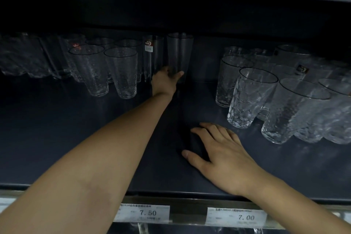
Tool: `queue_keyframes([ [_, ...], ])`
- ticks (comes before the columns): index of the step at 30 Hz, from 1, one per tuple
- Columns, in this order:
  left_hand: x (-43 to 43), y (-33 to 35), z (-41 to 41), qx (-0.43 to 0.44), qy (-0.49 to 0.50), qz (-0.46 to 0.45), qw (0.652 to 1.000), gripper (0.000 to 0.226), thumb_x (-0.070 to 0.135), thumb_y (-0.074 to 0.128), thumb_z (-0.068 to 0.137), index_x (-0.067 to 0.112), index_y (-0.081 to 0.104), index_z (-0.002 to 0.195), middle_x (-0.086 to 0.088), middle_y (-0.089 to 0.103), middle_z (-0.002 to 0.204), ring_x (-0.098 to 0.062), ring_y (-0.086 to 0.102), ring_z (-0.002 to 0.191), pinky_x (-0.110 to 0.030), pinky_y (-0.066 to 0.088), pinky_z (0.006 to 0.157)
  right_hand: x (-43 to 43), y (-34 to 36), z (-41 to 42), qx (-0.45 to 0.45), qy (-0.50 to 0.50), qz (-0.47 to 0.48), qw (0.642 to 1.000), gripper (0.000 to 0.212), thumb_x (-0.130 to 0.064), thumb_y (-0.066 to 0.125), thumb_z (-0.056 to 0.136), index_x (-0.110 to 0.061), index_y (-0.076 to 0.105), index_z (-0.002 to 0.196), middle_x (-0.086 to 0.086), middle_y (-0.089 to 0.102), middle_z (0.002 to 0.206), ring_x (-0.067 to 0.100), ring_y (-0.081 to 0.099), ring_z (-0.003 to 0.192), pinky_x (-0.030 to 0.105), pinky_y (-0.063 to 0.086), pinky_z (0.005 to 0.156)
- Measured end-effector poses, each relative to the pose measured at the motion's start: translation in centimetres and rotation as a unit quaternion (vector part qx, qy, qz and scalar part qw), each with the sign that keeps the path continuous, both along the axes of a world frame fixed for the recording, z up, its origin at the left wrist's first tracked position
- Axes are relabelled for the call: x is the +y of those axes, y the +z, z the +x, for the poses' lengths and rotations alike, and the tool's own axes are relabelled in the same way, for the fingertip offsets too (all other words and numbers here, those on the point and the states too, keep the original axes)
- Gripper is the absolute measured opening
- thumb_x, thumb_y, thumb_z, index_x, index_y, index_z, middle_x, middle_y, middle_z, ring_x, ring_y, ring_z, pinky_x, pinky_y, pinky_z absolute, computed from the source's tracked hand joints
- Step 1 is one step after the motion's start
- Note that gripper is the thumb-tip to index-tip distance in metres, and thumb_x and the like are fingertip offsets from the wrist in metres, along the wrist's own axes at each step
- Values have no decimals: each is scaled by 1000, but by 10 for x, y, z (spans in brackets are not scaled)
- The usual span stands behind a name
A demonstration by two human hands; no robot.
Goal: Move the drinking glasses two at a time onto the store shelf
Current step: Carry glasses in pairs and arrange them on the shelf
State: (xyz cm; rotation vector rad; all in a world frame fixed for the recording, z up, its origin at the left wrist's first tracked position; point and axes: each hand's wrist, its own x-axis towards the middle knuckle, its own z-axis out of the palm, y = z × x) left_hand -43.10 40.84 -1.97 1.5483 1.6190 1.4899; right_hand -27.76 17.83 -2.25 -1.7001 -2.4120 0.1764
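The left forearm [114, 148] is stretching to the far middle of the store shelf [57, 138], the left hand [165, 81] clamping its grip low on a drinking glass [179, 53] while the right hand [222, 154] is lying flat and slack nearer, so the top-heavy hold is risking a knock against the labelled glass [152, 57] just left.
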Motion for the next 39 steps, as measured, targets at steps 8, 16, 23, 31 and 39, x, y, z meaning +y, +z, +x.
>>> queue_keyframes([
  [8,-12,4,3,29,35,-7,999,49,37,74,85,1,66,118,-14,70,114,-27,66,108,-33,54,90,1,2,0,6,-4,-12,1000,75,-76,21,85,-38,23,150,-13,19,157,7,8,146,33,4,121],
  [16,-61,2,0,110,47,-45,992,31,31,56,96,7,72,85,-13,72,90,-28,68,86,-25,44,66,1,6,1,39,-4,-22,999,69,-71,38,91,-36,30,149,-8,23,159,14,14,146,32,6,118],
  [23,-142,25,9,113,-68,-160,978,37,23,55,96,18,60,132,-5,62,130,-22,59,114,-20,43,84,-5,24,16,312,-57,-100,943,29,-42,69,89,-22,73,110,-7,67,120,6,58,114,21,39,98],
  [31,-254,68,67,-19,-316,-133,939,11,12,69,88,23,70,89,6,70,90,-9,63,86,-21,49,80,-70,63,93,457,-192,18,869,6,-29,70,90,-30,73,85,-11,75,85,-7,64,79,12,45,75],
  [39,-293,71,150,-139,-322,-133,927,29,22,75,86,15,65,112,3,68,104,2,64,88,-1,45,66,-120,70,183,511,-300,126,795,8,-27,72,89,-20,75,88,-6,74,78,7,68,81,19,50,73],
])
